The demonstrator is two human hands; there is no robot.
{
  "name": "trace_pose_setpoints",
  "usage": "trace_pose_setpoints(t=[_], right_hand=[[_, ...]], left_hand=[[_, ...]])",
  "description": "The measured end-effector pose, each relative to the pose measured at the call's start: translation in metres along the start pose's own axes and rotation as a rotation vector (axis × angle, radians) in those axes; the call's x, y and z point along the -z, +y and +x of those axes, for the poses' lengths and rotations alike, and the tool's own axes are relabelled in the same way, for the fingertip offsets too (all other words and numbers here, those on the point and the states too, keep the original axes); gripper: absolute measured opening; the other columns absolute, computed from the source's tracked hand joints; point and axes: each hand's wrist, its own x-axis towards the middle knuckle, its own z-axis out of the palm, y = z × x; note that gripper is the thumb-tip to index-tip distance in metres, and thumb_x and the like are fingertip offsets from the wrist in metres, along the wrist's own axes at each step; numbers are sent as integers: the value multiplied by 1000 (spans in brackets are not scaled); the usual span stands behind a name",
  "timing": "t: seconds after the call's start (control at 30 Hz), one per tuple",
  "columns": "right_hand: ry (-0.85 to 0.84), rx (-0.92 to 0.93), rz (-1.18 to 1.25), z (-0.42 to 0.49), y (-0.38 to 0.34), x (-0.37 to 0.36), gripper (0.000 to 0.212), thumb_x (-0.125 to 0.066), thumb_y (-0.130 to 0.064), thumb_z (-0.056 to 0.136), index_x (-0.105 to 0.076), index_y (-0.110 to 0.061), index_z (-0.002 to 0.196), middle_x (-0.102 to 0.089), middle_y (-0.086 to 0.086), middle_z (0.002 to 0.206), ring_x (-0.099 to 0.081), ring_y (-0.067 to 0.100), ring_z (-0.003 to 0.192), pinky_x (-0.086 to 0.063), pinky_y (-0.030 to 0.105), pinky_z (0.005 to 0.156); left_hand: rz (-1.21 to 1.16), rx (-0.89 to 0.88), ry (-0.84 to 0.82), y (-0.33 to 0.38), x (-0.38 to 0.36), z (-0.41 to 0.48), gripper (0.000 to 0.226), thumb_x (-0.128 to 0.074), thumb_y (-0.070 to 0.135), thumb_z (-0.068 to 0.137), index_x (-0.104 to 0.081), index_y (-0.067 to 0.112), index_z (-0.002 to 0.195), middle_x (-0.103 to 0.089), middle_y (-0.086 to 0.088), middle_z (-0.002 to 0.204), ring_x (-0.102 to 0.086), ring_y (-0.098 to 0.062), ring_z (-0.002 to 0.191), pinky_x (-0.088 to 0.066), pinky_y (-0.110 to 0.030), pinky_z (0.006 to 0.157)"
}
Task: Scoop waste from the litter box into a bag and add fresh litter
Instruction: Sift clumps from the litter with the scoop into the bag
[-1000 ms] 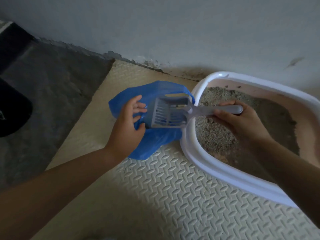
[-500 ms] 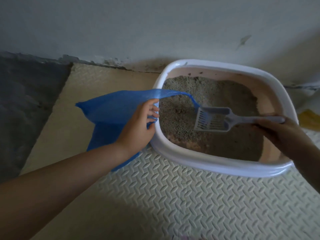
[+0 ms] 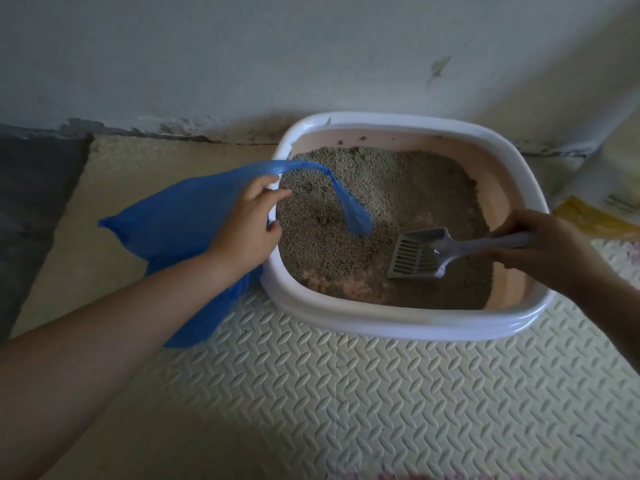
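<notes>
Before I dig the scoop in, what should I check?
1. Scoop grip: right hand holds the scoop by its handle: ok.
2. Scoop load: its slotted head looks empty: ok.
3. Bag hold: left hand grips the blue bag beside the litter box: ok.
4. Bag mouth open: cannot tell.
5. Scooping path: the bag's loose handle droops over the litter: not ok.
6. Target: a darker clump lies near that handle: ok.

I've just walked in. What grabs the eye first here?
The bright blue bag stands out, held by the left hand at the litter box's left rim, one handle drooping over the litter. In the box's right half, the right hand grips a grey slotted scoop.
</notes>
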Motion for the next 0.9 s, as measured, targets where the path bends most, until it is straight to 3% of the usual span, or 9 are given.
trace_pose_setpoints(t=[0.13,0.2,0.27,0.33,0.5,0.67,0.73,0.9], right_hand=[[-8,44,-189,-1,-5,-10,20,-78,-24,75,-59,-19,76,-59,-2,65,-56,12,60,-42,27,52],[-21,72,-232,-1,-6,-15,21,-77,-26,76,-58,-16,78,-57,-4,65,-53,10,59,-38,24,50],[-27,92,-215,0,-8,-16,19,-76,-22,77,-58,-16,80,-56,-5,66,-53,8,60,-36,23,50],[-29,93,-178,0,-6,-17,18,-76,-17,77,-58,-18,82,-57,-6,69,-53,7,63,-34,21,52],[-29,91,-128,0,6,-23,18,-74,-18,79,-60,-25,86,-61,-6,74,-57,11,66,-42,25,56],[-65,70,-97,-2,15,-25,18,-74,-19,80,-62,-28,91,-63,-7,76,-60,11,66,-45,25,57],[-91,63,-87,-1,14,-23,18,-73,-17,81,-63,-27,92,-64,-8,76,-60,10,67,-43,23,57],[-73,116,-64,-1,10,-28,21,-73,-9,79,-63,-24,91,-61,-9,74,-58,9,67,-42,17,57]], left_hand=[[92,-25,63,-3,8,20,43,-62,-2,81,-60,8,123,-32,-8,149,-36,-24,128,-26,-22,102],[210,-32,64,-6,14,32,40,-62,15,81,-63,12,121,-38,-11,147,-35,-32,129,-28,-35,108],[330,-60,-1,-6,19,43,47,-54,34,78,-64,18,122,-45,-10,143,-35,-34,131,-29,-45,107],[347,-83,-85,-5,21,50,49,-53,39,79,-61,21,124,-55,-6,133,-43,-31,126,-31,-45,103],[243,-150,-47,-4,19,58,39,-66,27,86,-59,19,125,-69,-3,108,-60,-29,99,-45,-43,88],[148,-68,99,-4,20,59,10,-55,18,91,-54,16,101,-63,-3,93,-53,-22,74,-36,-30,62],[129,-30,211,-10,25,58,7,-50,9,89,-53,13,94,-59,-6,95,-50,-23,77,-34,-30,64],[66,156,268,-26,38,49,37,-38,-4,86,-68,11,101,-61,-12,111,-56,-24,97,-39,-27,80]])
